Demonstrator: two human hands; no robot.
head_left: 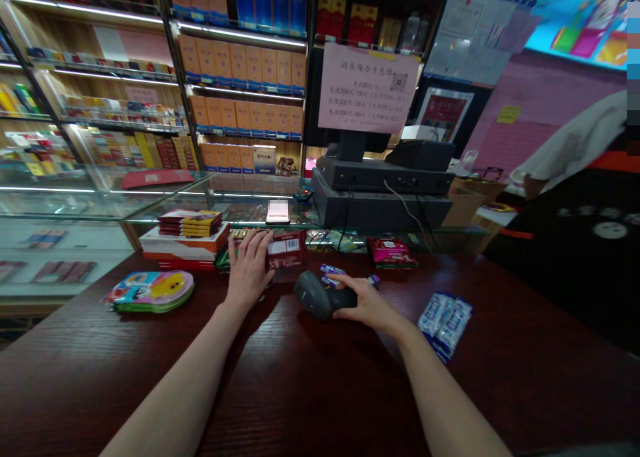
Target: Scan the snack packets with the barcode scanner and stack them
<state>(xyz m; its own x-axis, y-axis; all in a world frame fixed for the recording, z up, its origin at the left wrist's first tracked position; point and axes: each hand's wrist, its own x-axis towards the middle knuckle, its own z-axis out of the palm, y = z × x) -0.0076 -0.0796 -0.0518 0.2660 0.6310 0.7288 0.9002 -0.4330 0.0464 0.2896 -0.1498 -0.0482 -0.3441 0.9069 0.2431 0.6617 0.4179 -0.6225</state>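
My right hand [367, 303] is closed round the handle of a dark grey barcode scanner [314, 295], whose head points left just over the table. Small purple packets [332, 274] lie right behind it, partly hidden by that hand. My left hand [249, 267] reaches out with its fingers stretched over the left end of a dark red package [287, 249] with a white barcode label. Its fingertips cover part of the package, so the contact there is hard to see. Under and beside this hand, something green shows.
On the left are stacked boxes [185, 247] and a colourful blister pack [153, 290]. Blue-white packets [445, 325] and a red packet [391, 252] lie on the right. The cash register [383, 200] stands behind on the glass counter. Another person's dark clothing [565, 263] is at right.
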